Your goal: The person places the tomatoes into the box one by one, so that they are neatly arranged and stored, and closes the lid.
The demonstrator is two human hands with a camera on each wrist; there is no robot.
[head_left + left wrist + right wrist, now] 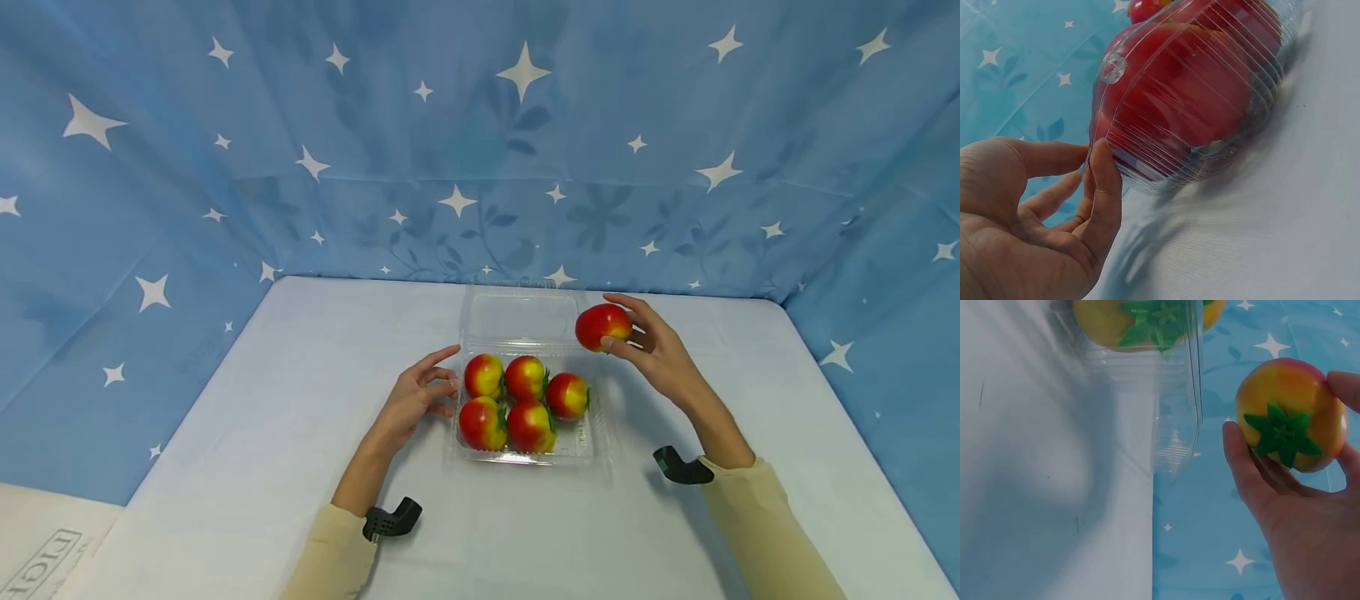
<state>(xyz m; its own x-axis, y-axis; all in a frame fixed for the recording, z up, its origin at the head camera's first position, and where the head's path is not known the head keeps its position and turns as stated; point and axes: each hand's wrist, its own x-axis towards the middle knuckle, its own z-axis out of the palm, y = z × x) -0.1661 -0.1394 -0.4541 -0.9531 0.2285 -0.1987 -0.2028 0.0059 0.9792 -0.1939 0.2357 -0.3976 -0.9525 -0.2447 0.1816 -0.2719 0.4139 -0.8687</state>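
Observation:
My right hand (660, 350) holds a red-and-yellow tomato (600, 326) between thumb and fingers, above the back right part of a clear plastic box (576, 450). In the right wrist view the green star-shaped top of this tomato (1290, 419) faces the camera. Several similar tomatoes (483, 423) lie inside the box in two rows, with a gap at the front right. At the box's left side, my left hand (408, 400) pinches the rim with thumb and a finger, as the left wrist view shows at the clear wall (1179, 106).
The box's hinged lid (521, 317) lies folded back on the white table (330, 333). A blue curtain (420, 142) with white stars hangs behind the table and at both sides. Something pale with printed lettering (52, 550) shows at the lower left.

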